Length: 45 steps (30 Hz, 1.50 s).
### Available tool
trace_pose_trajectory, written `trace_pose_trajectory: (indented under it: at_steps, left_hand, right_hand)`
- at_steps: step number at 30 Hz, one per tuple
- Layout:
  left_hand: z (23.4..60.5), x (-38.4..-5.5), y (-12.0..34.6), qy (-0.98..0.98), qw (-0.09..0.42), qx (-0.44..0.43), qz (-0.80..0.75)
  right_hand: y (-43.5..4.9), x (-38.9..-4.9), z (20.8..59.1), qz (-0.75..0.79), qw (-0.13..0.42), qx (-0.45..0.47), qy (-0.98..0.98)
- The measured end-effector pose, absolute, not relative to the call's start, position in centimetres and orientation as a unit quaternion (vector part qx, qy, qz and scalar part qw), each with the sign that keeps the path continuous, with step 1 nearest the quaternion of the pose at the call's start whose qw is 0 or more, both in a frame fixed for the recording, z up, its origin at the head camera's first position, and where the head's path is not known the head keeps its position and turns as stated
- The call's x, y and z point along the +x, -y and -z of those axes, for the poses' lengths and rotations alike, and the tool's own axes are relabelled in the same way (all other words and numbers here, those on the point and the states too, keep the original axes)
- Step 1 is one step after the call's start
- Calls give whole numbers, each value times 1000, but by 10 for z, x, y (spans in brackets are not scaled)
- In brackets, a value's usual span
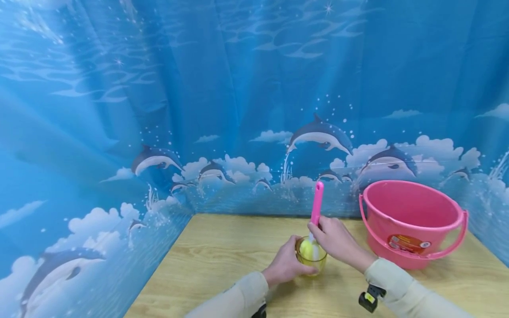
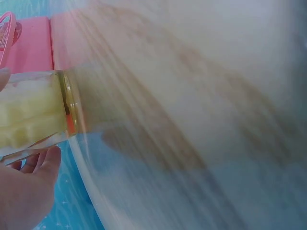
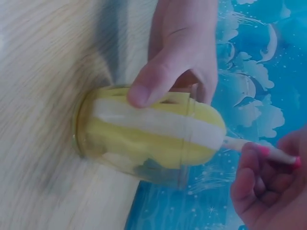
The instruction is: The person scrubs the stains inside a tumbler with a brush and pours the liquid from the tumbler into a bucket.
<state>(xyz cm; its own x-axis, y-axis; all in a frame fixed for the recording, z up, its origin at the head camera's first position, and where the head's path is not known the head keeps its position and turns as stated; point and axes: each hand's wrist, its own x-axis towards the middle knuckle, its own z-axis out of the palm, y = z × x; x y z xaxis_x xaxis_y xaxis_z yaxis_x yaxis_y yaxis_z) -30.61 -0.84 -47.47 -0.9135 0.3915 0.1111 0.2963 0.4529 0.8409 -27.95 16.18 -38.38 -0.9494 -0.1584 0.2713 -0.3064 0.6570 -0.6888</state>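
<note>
**Pink-handled sponge brush (image 1: 316,207) held inside an amber glass (image 1: 321,263)**

Nearest, the forearms are covered by cream sleeves (image 1: 401,280); a small black device (image 1: 369,298) is worn at the right wrist, and part of another is seen by the left cuff.

Just beyond, the amber glass is clasped by the left hand (image 1: 287,261), its thumb and fingers curved round opposite sides. The pink handle of the sponge brush is gripped low down by the right hand (image 1: 338,238), between thumb and curled fingers, and its upper end is pointed upward above them. The yellow and white sponge head (image 1: 307,250) is lodged in the glass; in the right wrist view its rounded end is seen protruding past the rim, where it is joined by a pale shaft. The glass is held at the wooden table (image 1: 222,251), near the middle of its visible part; whether the base touches the tabletop cannot be told for certain.

Farther off, to the right, a pink bucket (image 1: 379,227) is set on the table, near the right hand but apart from it. An orange-red label (image 1: 409,244) is borne on its wall, and its carrying handle (image 1: 457,245) is hung down across the front.

Behind everything, the table is bordered by a blue curtain (image 1: 246,84) printed with dolphins (image 1: 320,134) and white clouds.
</note>
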Motion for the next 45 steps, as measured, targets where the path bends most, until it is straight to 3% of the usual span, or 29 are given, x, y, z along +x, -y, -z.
trace_pose_trajectory:
  at_steps: [10, 28, 35, 45]
  left_hand:
    - [473, -303, 11, -847, 56, 206, -487]
    - [474, -305, 9, -843, 52, 208, -493]
    - [473, -304, 9, -843, 66, 199, -495]
    - [475, -304, 9, -848, 45, 207, -486]
  right_hand:
    - [-164, -278, 389, -290, 153, 182, 927]
    - [-153, -276, 382, -371, 100, 115, 916]
    - [-160, -276, 388, -379, 118, 123, 910]
    - [-164, -276, 386, -305, 139, 171, 927]
